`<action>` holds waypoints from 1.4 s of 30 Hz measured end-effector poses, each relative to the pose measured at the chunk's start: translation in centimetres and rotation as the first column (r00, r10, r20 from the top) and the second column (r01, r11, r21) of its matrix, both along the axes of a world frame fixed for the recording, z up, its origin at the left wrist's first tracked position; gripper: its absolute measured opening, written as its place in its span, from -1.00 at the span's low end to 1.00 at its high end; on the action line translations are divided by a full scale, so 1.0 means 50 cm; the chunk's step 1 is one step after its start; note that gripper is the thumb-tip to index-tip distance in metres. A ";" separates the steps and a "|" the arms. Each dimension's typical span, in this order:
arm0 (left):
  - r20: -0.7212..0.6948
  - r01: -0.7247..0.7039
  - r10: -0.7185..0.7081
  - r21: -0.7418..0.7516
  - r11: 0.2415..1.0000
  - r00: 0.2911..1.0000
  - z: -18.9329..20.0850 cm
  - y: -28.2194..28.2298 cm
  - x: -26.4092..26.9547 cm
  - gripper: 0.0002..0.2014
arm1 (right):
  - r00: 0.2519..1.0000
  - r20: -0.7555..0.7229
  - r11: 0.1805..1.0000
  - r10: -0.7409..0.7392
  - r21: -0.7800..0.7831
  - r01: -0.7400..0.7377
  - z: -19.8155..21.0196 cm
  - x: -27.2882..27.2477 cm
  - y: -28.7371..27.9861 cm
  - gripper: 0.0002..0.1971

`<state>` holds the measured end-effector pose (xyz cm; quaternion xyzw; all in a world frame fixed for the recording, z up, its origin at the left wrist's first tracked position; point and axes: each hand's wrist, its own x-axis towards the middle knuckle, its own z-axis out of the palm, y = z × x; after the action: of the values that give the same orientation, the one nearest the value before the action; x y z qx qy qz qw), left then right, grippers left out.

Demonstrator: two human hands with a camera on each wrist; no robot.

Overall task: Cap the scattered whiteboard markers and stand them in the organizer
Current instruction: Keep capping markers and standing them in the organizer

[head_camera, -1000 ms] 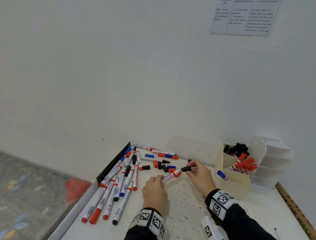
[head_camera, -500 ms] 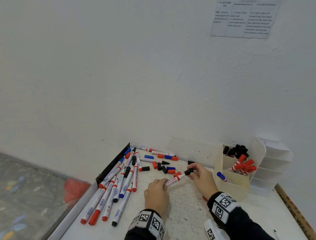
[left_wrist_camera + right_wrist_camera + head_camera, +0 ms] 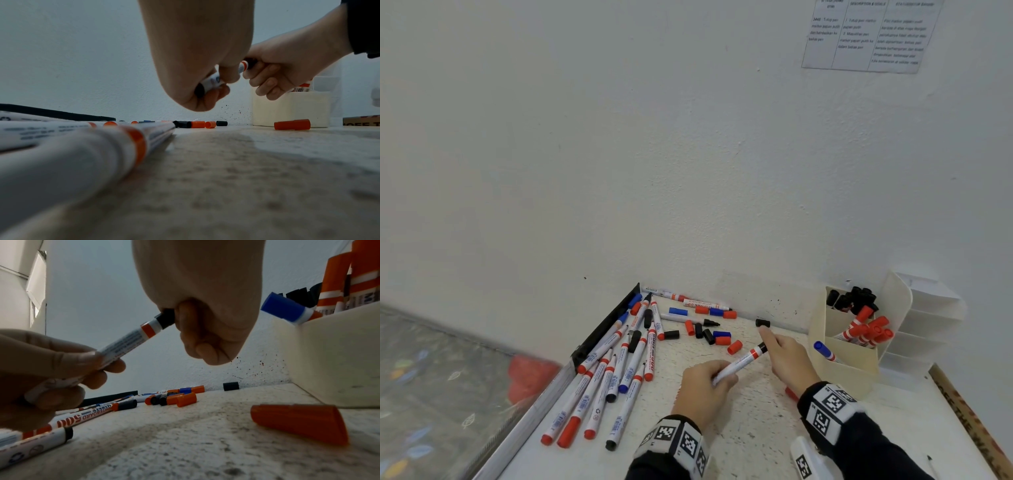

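Observation:
My left hand (image 3: 717, 378) grips the barrel of a white marker with a red band (image 3: 743, 361), held tilted above the table. My right hand (image 3: 770, 344) pinches a black cap (image 3: 763, 348) at the marker's tip. The right wrist view shows the black cap (image 3: 167, 319) seated against the marker (image 3: 127, 340), with the right hand (image 3: 185, 318) curled round it and the left hand (image 3: 86, 360) round the barrel. The cream organizer (image 3: 842, 371) stands at the right and holds black-, red- and blue-capped markers.
Several loose markers (image 3: 619, 363) lie at the left beside a black rail (image 3: 606, 325). Loose caps (image 3: 709, 334) are scattered near the wall, and one black cap (image 3: 762, 322) lies apart. A red cap (image 3: 298, 423) lies under my right wrist. White trays (image 3: 924, 318) stand behind the organizer.
Both hands have drawn a little nearer to me with the marker. The black cap has stayed in my right hand and now sits on the marker's tip.

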<state>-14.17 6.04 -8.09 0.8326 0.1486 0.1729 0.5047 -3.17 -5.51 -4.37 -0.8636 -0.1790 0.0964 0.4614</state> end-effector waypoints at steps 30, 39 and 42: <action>-0.568 -0.141 0.321 0.338 0.931 0.758 -0.013 0.010 -0.016 -0.60 | 0.908 0.359 0.960 -0.214 0.251 0.127 0.149 0.067 -0.142 -0.80; -0.163 -0.352 0.368 0.119 0.928 0.915 0.010 0.004 -0.006 -0.78 | 0.773 0.492 0.916 -0.401 0.208 0.343 0.175 0.150 -0.225 -0.76; -0.139 -0.411 0.414 0.051 0.910 0.900 0.013 0.005 -0.004 -0.81 | 0.769 0.529 0.928 -0.359 0.112 0.356 0.174 0.153 -0.222 -0.72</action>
<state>-14.37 6.29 -7.45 0.7978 0.3564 0.2154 0.4361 4.47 -16.61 4.33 -0.8723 -0.1343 -0.2407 0.4040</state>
